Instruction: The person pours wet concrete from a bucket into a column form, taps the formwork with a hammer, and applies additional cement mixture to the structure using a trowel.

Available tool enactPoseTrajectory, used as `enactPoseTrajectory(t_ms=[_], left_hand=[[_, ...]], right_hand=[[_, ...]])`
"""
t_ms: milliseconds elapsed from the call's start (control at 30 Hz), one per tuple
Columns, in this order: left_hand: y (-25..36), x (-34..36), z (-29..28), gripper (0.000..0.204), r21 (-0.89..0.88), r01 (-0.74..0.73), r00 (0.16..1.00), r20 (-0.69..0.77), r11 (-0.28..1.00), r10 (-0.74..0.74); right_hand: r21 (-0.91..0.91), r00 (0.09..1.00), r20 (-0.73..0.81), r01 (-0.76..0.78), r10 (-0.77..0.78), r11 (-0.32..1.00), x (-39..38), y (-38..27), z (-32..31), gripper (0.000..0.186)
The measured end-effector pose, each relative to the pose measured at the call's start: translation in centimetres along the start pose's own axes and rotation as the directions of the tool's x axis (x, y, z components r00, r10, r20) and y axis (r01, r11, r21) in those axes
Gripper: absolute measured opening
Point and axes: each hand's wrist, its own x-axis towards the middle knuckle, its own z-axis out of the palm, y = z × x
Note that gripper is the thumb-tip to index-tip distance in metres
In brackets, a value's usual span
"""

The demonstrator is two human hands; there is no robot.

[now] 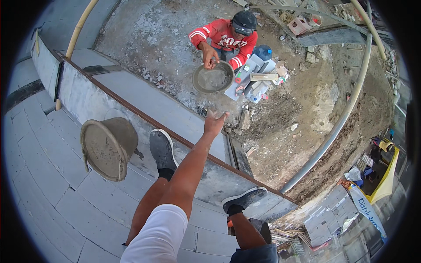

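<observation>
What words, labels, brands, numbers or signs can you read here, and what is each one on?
I won't copy the wording, but here's where text shows:
Co-worker's red top: large white lettering on the chest, partly legible.
Pale banner, lower right: blue lettering, its first part legible, the rest unclear.
Dark cap: a small pale mark, too small to read.

One of the hands [214, 124] reaches toward a co-worker [226, 37] with a pan [200, 79].
</observation>
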Motion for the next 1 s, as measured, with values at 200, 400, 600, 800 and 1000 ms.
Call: enactPoseTrajectory(t_ms=[200, 400, 600, 800, 1000], left_hand=[[5.0, 5.9, 1.1, 0.086, -0.155, 0.043, 0.994, -0.091, 0.987, -0.057], [5.4, 5.2, -1.7, 0.074, -0.525, 0.302, 0.949, 0.245, 0.796, -0.199], [17.9, -4.3, -5.3, 0.039, -0.721, 0.289, 0.957, 0.209, 0.63, -0.2], [28.6, -13.3, -17.6, 0.039, -0.832, 0.412, 0.904, 0.32, 0.373, -0.285], [38.8, -20.1, -28.2, 0.032, -0.959, 0.182, 0.973, 0.144, 0.217, -0.18]], right_hand=[[-0.131, 0.999, -0.039, 0.01, -0.015, 0.991, 2.5, -0.3, -2.9, 0.036], [-0.236, 0.993, 0.004, 0.112, -0.114, 0.965, 3.3, -3.2, -3.3, 0.036], [-0.403, 0.953, 0.101, 0.302, -0.286, 0.864, 0.1, -7.5, -7.4, 0.036], [-0.535, 0.848, 0.043, 0.466, -0.529, 0.705, -0.9, -18.5, -13.4, 0.037], [-0.667, 0.787, -0.005, 0.457, -0.617, 0.588, -3.4, -19.2, -19.7, 0.038]])
